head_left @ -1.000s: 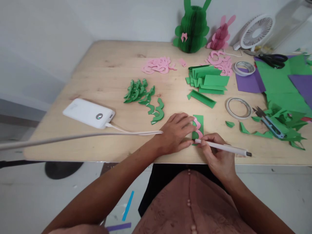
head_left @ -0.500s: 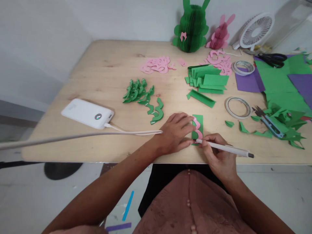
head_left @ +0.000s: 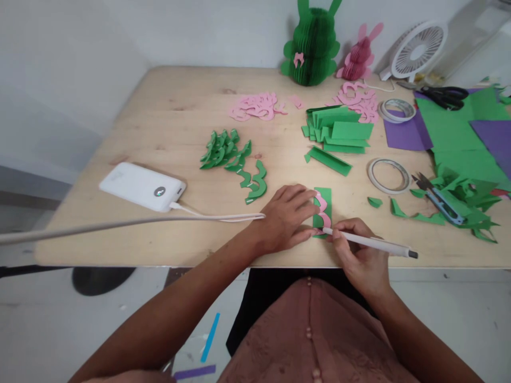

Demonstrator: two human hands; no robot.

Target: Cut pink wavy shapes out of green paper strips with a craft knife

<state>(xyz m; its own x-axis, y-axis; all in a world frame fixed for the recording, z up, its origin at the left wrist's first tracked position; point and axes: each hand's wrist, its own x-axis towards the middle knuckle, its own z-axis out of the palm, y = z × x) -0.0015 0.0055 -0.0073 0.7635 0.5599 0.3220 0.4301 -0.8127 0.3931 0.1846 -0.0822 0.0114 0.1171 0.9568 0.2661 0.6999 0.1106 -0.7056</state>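
Observation:
A green paper strip point(head_left: 328, 199) lies near the table's front edge with a scalloped pink paper cutout point(head_left: 325, 219) on top of it. My left hand point(head_left: 285, 215) rests flat, fingers stretched, its fingertips on the left side of the cutout and strip. In my right hand point(head_left: 361, 258) is a white pen point(head_left: 371, 242), held slantwise. The pen's tip touches the lower part of the pink cutout. Left of the strip are wavy green cutouts point(head_left: 255, 183) and a heap of folded green pieces point(head_left: 219, 149).
Folded green strips point(head_left: 343, 130), pink cutouts point(head_left: 257, 106) and tape rolls point(head_left: 389, 175) lie farther back. Small snips point(head_left: 439, 199) sit on green scraps at right, black scissors point(head_left: 447, 97) behind. A power bank point(head_left: 142, 186) with its cable stands left; paper rabbits point(head_left: 313, 48) and a fan point(head_left: 419, 50) line the wall.
My right hand and the pen have shifted very slightly, the pen's tip staying at the cutout's lower end. My left hand keeps its place.

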